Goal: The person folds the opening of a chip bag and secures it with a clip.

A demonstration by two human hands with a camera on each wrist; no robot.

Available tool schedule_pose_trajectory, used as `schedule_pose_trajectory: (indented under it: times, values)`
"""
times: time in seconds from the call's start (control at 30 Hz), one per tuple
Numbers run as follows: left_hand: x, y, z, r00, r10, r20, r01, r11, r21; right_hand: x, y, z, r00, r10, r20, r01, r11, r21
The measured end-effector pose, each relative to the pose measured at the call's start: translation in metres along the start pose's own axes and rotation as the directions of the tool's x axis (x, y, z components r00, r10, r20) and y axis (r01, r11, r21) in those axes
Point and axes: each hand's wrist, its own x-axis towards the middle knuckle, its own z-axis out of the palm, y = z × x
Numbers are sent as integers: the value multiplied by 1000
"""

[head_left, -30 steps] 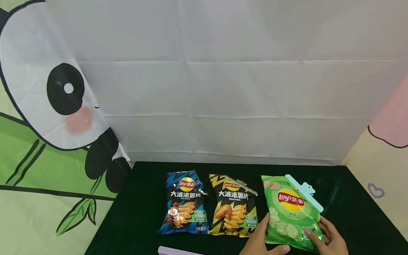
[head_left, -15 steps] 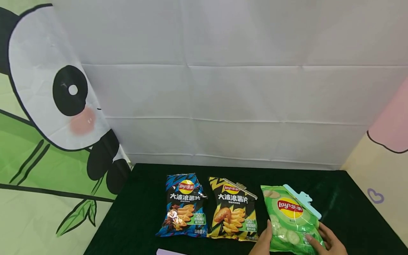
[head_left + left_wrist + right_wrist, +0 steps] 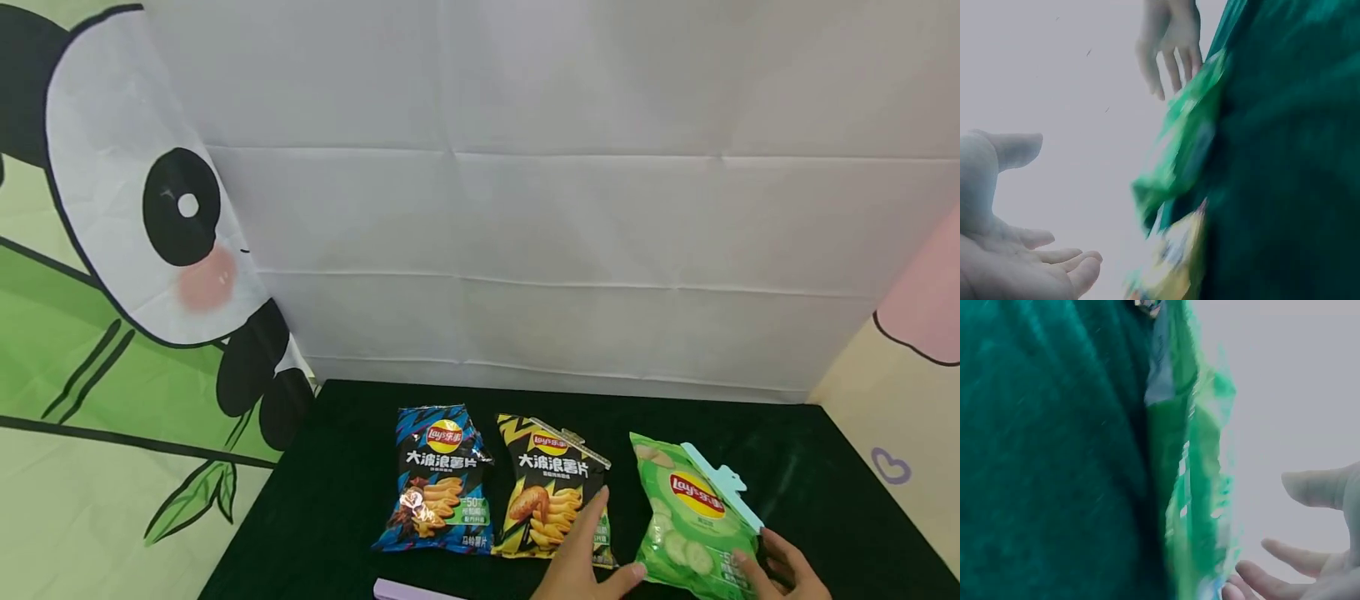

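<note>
A green bag of potato chips (image 3: 678, 525) lies at the right of the dark cloth, a light-blue bag clip (image 3: 723, 483) across its upper right corner. My right hand (image 3: 783, 571) is at its lower right edge; in the right wrist view the thumb stands apart from the bag and the fingertips are close to its edge. With fingers extended, my left hand (image 3: 581, 558) is between the green bag and a yellow-black chip bag (image 3: 551, 500), covering that bag's lower right part. The yellow-black bag has a clear clip (image 3: 573, 442) on its upper right corner.
A blue-black chip bag (image 3: 438, 492) lies left of the yellow-black one. The end of a lavender bar (image 3: 408, 591) shows at the bottom of the head view. A dark green cloth (image 3: 337, 500) covers the table, with a white sheet (image 3: 525, 208) behind it.
My left hand has come off the green bag's left side and moved left, in front of the yellow-black bag. The green bag has shifted slightly right. My right hand stays by it.
</note>
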Motion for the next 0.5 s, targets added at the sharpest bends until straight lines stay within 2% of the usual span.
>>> schedule_pose_trajectory:
  times: [0.1, 0.2, 0.3, 0.4, 0.5]
  values:
    - [-11, 4, -28, 997, 35, -67, -35, 999, -5, -7, -11, -2, 999, -10, -41, 12, 999, 39]
    - [-23, 5, -55, 982, 88, -167, -86, 996, 21, -17, -25, -2, 996, -23, -84, 28, 998, 55]
    - [-35, 2, -80, 949, 122, -292, -101, 991, 84, -28, -43, 1, 996, -50, -78, 52, 998, 29]
    - [-49, -7, -103, 909, 121, -398, -71, 988, 138, -41, -63, 9, 997, -74, -36, 75, 997, 35]
    - [-62, -20, -125, 880, 95, -466, -24, 987, 158, -56, -82, 23, 990, -139, 1, 138, 987, 86]
